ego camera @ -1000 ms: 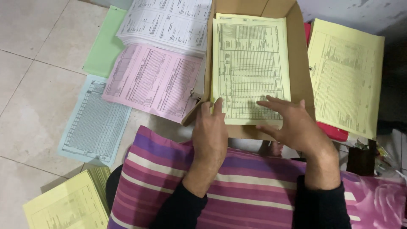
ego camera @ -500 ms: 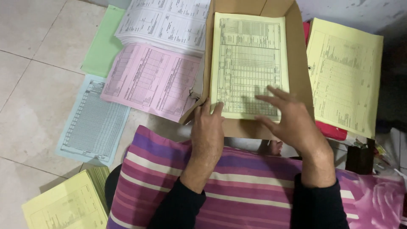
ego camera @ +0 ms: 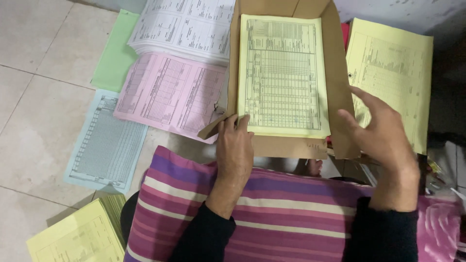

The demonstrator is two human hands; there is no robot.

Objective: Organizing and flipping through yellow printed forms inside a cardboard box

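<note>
A: The right hand has lifted off the yellow form and swung out past the edge of the brown folder, fingers spread, holding nothing.

B: And the left hand?

A: Fingertips resting flat on the form's near edge, nothing gripped. Best to keep that edge pinned so the sheet sits square inside the folder.

B: Count the papers?

A: Three yellow piles, one pink, one white, one green, one blue

You see matt yellow paper in a dull brown cardboard box, striped woven cloth, smooth floor tiles.
</note>
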